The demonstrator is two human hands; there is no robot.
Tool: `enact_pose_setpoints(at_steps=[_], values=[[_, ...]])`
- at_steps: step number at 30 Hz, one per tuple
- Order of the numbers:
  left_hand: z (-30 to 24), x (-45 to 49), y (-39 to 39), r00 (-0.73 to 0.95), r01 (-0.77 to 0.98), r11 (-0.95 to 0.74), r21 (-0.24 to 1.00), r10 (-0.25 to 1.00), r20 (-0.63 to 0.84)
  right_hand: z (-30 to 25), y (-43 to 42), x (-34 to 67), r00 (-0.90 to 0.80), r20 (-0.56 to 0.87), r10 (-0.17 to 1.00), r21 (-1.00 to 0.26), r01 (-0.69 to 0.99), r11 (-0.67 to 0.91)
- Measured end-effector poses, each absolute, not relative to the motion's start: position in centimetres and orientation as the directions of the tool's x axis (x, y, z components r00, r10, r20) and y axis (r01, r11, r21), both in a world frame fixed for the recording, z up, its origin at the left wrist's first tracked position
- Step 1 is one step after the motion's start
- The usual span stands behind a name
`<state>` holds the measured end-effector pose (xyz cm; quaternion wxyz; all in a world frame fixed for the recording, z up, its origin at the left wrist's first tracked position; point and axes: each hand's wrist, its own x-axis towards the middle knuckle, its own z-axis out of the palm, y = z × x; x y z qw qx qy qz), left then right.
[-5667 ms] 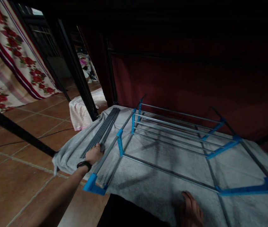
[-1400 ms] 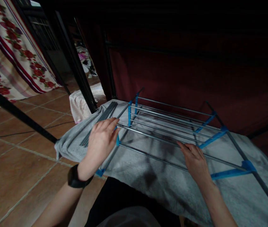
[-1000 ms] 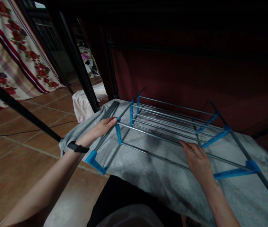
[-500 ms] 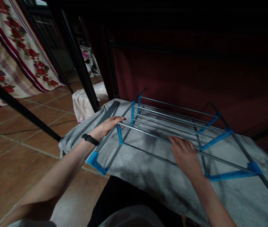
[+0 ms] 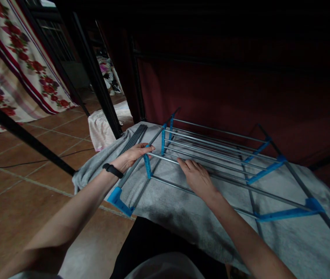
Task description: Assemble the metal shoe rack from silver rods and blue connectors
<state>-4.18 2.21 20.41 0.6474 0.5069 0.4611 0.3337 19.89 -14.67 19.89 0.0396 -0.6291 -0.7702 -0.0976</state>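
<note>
A rack [image 5: 281, 201] of grey metal rods with blue plastic brackets lies on a grey blanket. My left hand [image 5: 135, 155], a black band on its wrist, is closed around the rack's near left corner, where a rod meets a blue bracket [image 5: 147, 166]. The thumb lies along the end of the front upper rod [image 5: 258, 191]. Farther right, my right hand [image 5: 195, 175] rests over that same rod, with fingers stretched out toward the left; its thumb is hidden. Several loose grey tubes [image 5: 137, 135] lie side by side behind my left hand.
The grey blanket [image 5: 176, 223] covers the surface under the rack. Black metal posts [image 5: 101, 77] stand at the left, and a dark red cloth [image 5: 225, 104] hangs behind. A floral curtain [image 5: 16, 62] hangs over the tiled floor [image 5: 37, 162], where a cable [image 5: 37, 160] runs.
My right hand has slid leftward along the front upper rod, toward my left hand. My left hand stays at the corner, and the rack has hardly moved.
</note>
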Motion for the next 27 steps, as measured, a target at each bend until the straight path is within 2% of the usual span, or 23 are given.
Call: enact_pose_setpoints(at_steps=[4, 9, 12, 17, 20, 27], values=[[20.9, -4.1, 1.9, 0.352, 0.078, 0.174, 0.982, 0.917, -0.190, 19.7, -14.6, 19.9, -0.200, 0.168, 0.965, 0.099, 0.978, 0.185], [21.5, -4.0, 1.7, 0.283, 0.183, 0.135, 0.974, 0.941, -0.183, 19.7, -14.7, 20.0, -0.204, 0.163, 0.965, 0.105, 0.976, 0.189], [21.4, -4.3, 2.0, 0.340, 0.128, 0.165, 0.978, 0.919, -0.199, 19.8, -14.7, 20.0, -0.208, 0.162, 0.965, 0.108, 0.975, 0.192], [21.1, -5.2, 2.6, 0.498, 0.037, 0.344, 0.938, 0.808, -0.316, 19.9, -14.7, 20.1, -0.212, 0.151, 0.965, 0.100, 0.975, 0.199], [21.3, -5.4, 2.8, 0.520, 0.029, 0.324, 0.946, 0.803, -0.291, 19.9, -14.6, 20.2, -0.209, 0.147, 0.967, 0.097, 0.976, 0.196], [21.9, -5.4, 2.9, 0.541, 0.129, 0.221, 0.967, 0.801, -0.255, 19.8, -14.5, 20.4, -0.201, 0.112, 0.973, 0.085, 0.978, 0.192]])
